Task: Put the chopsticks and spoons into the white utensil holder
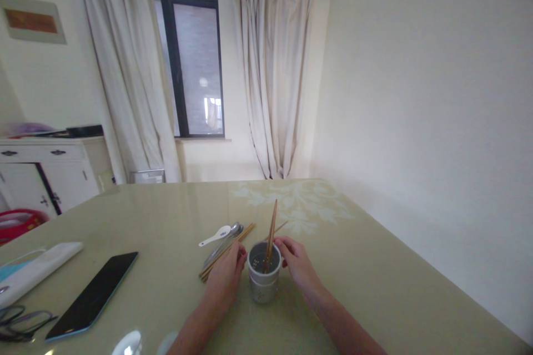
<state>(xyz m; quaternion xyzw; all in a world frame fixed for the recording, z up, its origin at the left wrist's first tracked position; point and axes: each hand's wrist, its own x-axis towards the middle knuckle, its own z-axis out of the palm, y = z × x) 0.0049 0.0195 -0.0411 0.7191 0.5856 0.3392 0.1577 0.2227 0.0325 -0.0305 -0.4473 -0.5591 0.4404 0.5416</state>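
A grey metal utensil holder with a pale rim and small holes stands upright on the table between my hands. A few brown wooden chopsticks lean in it, their tops rising past the rim. My left hand is closed, its curled fingertips against the holder's left side. My right hand bends its fingers at the right side of the rim. Behind the holder, a thin stick shows partly. Beside my left hand lie wooden chopsticks, metal spoons and a white soup spoon.
A black-screened phone, a white case-like object and dark-framed glasses lie at the table's left. Shiny round objects sit at the near edge. A wall runs along the right side of the table.
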